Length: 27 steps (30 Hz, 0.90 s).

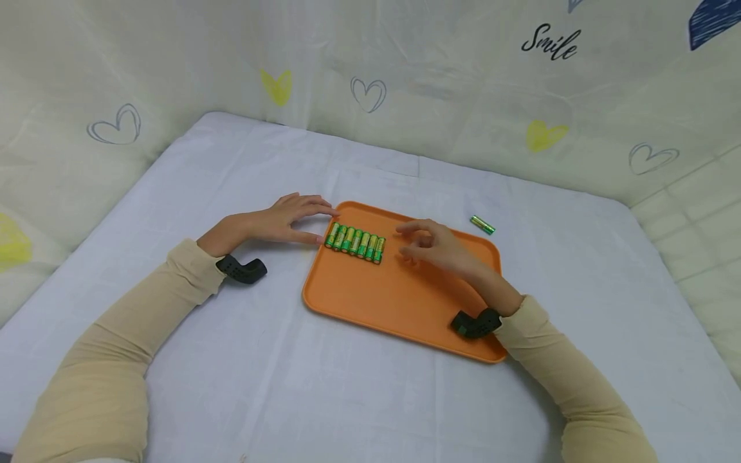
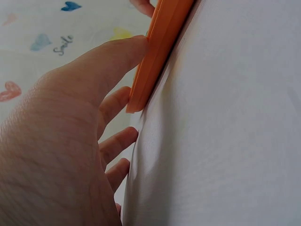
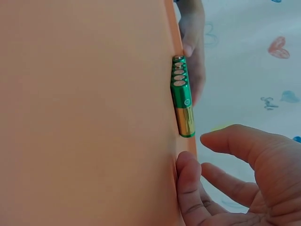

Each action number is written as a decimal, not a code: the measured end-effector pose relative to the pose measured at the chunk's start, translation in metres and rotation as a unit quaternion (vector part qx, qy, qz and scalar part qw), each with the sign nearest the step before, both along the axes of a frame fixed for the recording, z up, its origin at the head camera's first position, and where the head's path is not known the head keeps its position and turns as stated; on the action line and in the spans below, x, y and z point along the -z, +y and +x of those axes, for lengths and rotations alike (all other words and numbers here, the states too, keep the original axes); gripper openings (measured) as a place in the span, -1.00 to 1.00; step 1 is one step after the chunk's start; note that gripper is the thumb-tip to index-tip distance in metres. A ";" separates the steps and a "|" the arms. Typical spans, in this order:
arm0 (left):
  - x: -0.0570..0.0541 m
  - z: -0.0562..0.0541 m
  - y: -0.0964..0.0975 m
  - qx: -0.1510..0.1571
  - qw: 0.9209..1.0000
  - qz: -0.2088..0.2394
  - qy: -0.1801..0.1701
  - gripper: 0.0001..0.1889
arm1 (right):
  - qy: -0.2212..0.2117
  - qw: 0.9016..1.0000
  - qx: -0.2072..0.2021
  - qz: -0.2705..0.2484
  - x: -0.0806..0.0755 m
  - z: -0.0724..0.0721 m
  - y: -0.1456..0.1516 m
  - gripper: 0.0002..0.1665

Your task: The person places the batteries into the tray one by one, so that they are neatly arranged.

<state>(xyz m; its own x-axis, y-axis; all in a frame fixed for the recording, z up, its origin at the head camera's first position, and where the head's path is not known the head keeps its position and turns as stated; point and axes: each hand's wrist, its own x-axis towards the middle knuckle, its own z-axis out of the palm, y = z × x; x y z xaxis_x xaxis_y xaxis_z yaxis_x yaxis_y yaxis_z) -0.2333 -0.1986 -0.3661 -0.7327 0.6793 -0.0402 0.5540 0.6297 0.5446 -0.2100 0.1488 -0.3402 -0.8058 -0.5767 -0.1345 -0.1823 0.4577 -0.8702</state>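
Several green and gold batteries (image 1: pixel 356 242) lie side by side in a row on the orange tray (image 1: pixel 399 302), near its left rim. My left hand (image 1: pixel 291 218) is spread at that rim, its thumb and a fingertip touching the edge; the left wrist view shows the thumb against the tray's side (image 2: pixel 155 56). Over the tray, just right of the row, is my right hand (image 1: pixel 440 249), fingers loosely bent with nothing between them. In the right wrist view a gap separates its fingertips from the nearest battery (image 3: pixel 182 106).
A single battery (image 1: pixel 482 224) lies on the white tablecloth (image 1: pixel 231 386) beyond the tray's far right side. Black wrist devices (image 1: pixel 242 270) sit at both cuffs, the right one over the tray. A light curtain (image 1: pixel 405 77) with printed hearts hangs behind the table.
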 end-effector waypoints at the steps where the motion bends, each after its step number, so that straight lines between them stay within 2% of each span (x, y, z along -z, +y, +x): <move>1: 0.000 0.000 0.000 0.001 1.000 0.000 0.001 -0.32 | 0.002 1.000 0.001 -0.001 0.000 0.000 0.001 -0.50; 16: 0.001 -0.001 0.000 0.003 1.000 -0.004 0.001 -0.31 | 0.040 0.999 0.021 0.014 0.005 -0.017 0.023 -0.59; 27: -0.002 0.002 0.000 0.001 1.000 -0.002 -0.004 -0.31 | 0.037 0.998 0.054 -0.003 0.002 -0.023 0.037 -0.61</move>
<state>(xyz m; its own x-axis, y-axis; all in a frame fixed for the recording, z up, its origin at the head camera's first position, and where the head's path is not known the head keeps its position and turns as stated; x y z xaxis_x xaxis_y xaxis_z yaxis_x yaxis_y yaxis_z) -0.2316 -0.1984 -0.3637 -0.7315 0.6802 -0.0478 0.5509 0.6308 0.5464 -0.2327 0.1857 -0.3427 -0.8708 -0.4867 -0.0687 -0.1968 0.4733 -0.8586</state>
